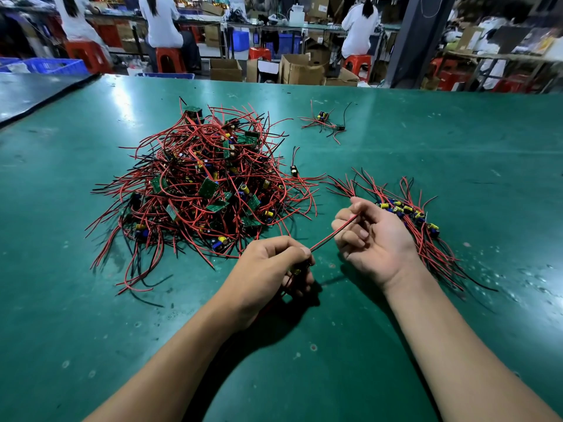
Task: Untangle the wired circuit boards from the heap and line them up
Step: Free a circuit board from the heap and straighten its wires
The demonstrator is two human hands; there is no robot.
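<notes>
Hands nearest the camera, both over the green table (396,345). Left hand (271,263) curled shut round one circuit board (297,271) — only a yellow part and dark body peek out under the fingers, rest hidden. Its paired red-and-black wire (333,234) runs taut up and to the right from the left thumb tip to the right hand (370,231), palm up, thumb and forefinger pinching the far end, other fingers loosely bent. So the wire's long axis lies on a diagonal, near-left to far-right, pointing almost straight at the lined-up row (408,211) of boards just beyond and beside the right hand, their wires fanning out to both sides across the row. Judgement: board looks free of the heap, wire being straightened; next move is placing it in the row, and the right hand is clearly the nearer one — the left would have to carry the board across. Board end needs to land among the other boards, wire parallel to theirs. Further left and farther out, the heap (201,190) — big tangle of red and black wires with green boards, still large, so task early. One loose board (294,170) between heap and row. Beyond, well apart, a small cluster (327,121) of a couple of boards. Risk: trailing wires snagging the row.
</notes>
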